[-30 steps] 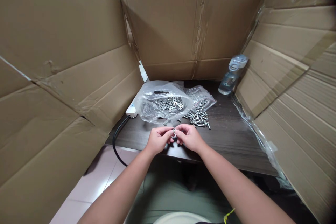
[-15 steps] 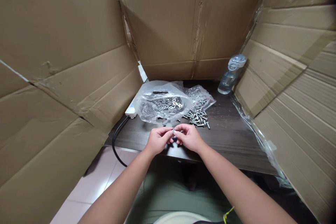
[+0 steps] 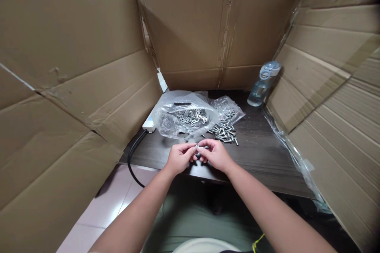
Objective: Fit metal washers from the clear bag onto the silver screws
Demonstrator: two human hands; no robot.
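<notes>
Close to the table's front edge, my left hand (image 3: 179,158) and my right hand (image 3: 218,157) meet at the fingertips. Both are closed in a pinch on a small shiny metal piece (image 3: 196,147). Fingers cover most of it, so its exact kind is hidden. Just beyond my hands lies an open clear plastic bag (image 3: 166,126) with many metal washers (image 3: 197,117) inside. Right of that bag is a loose pile of bolts (image 3: 225,133), partly spilling from a smaller clear bag (image 3: 223,104).
A water bottle (image 3: 263,85) stands at the back right of the dark table (image 3: 261,154). Cardboard walls (image 3: 192,31) enclose the left, back and right. A white power strip (image 3: 149,124) with a black cable (image 3: 129,162) sits at the left edge.
The fingertips have shifted very slightly around the small metal piece, and less of it shows now. Both hands stay in the same place; the whole view has drifted a little.
</notes>
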